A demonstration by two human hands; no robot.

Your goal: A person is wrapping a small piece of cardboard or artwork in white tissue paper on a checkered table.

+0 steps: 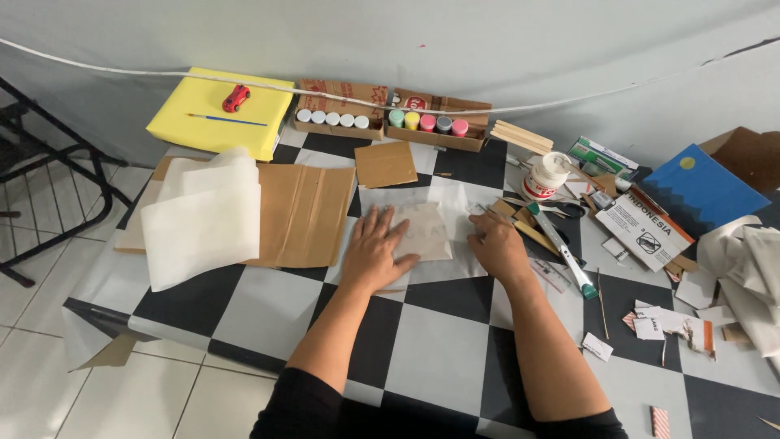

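Both hands, left hand [374,248] and right hand [497,246], press flat with grip released on translucent paper [422,230]; beyond it, cardboard trays [390,130] hold paint jars [426,122].

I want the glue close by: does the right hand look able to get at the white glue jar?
Probably yes: the white glue jar stands just beyond the right hand, with only flat paper scraps between.

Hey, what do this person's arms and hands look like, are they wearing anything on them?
Both forearms are bare. The left hand and right hand show no gloves, rings, watch or bracelets that I can make out. A black sleeve covers the left upper arm, and black fabric shows at the right one, at the bottom edge.
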